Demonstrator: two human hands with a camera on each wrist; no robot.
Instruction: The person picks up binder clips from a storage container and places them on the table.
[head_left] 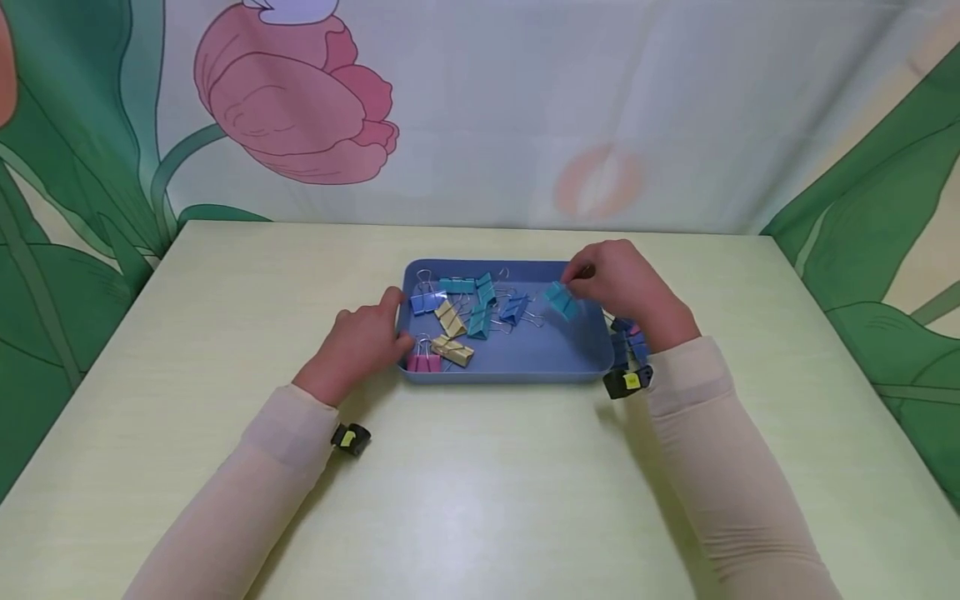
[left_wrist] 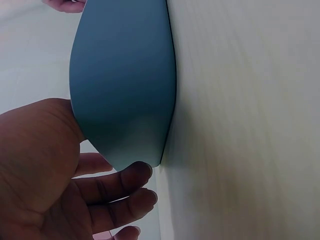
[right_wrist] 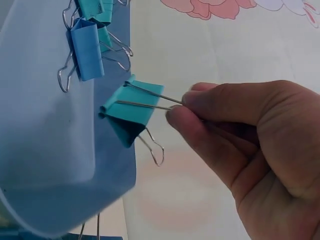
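Observation:
My right hand (head_left: pixel 626 279) pinches a teal binder clip (head_left: pixel 561 301) by one wire handle, between thumb and fingertips. In the right wrist view that teal clip hangs above the tray's edge, its other handle loose. At the left end of the blue tray (head_left: pixel 540 354), my left hand (head_left: pixel 360 342) holds the rim, thumb at the near part and fingers round the far corner. Several binder clips lie in the tray's left and middle: teal clips (head_left: pixel 478 320), blue clips (head_left: pixel 514 309), yellow clips (head_left: pixel 453 351) and a pink clip (head_left: pixel 424 362).
More binder clips (head_left: pixel 621 346), mostly dark blue, lie on the table just right of the tray, partly hidden by the right wrist. The pale table (head_left: pixel 480 483) extends around the tray. Behind it hangs a flower-printed cloth (head_left: pixel 480 108).

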